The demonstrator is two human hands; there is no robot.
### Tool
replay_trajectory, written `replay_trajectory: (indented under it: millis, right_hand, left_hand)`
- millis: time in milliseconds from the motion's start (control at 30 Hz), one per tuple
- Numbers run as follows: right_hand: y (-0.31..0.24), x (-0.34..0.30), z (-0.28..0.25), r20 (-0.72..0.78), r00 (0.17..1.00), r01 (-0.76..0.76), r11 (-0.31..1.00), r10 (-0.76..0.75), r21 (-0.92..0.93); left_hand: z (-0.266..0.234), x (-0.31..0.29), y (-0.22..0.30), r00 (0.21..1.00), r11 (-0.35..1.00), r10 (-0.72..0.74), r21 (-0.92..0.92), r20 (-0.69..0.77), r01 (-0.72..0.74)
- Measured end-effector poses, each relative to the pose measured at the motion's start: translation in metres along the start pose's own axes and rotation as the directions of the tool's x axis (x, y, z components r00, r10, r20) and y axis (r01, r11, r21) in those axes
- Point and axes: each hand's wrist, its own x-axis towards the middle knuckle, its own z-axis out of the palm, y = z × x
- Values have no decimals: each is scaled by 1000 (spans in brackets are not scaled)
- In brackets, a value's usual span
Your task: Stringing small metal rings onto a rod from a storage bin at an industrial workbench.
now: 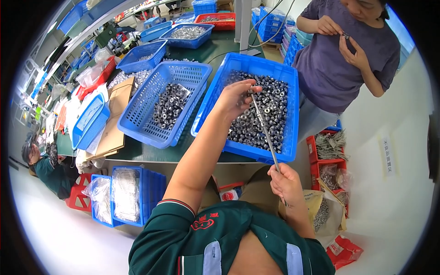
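Observation:
A long, thin metal rod [269,138] slants over a deep blue bin [297,114] filled with small dark-and-silver ring-shaped metal parts [270,94]. My right hand [286,182] is wrapped round the rod's lower end, close to my body. At the upper end, the fingers of my left hand [239,97] are curled about the rod's tip. Whether they also pinch a small part there cannot be made out. The rod looks thicker and shinier along its upper stretch, perhaps with pieces strung on it.
Left of the bin, a perforated blue basket [130,121] holds more ring-shaped parts. Cardboard [110,130] and further baskets crowd the green table [183,155]. A co-worker [348,55] stands at the far right, handling a small piece. Red bins [314,151] stand at right; blue crates [153,183] sit below left.

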Motion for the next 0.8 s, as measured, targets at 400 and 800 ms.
replay_trajectory:
  millis: [400,800]
  right_hand:
    - [9,12,11,24,999,32,998,-34,59]
    - [11,22,11,23,996,82,997,-82,-16]
  left_hand:
    - [8,-4,2,992,993,108,44,-59,-106]
    - [-4,0,-1,983,964,-161,-201,90,176]
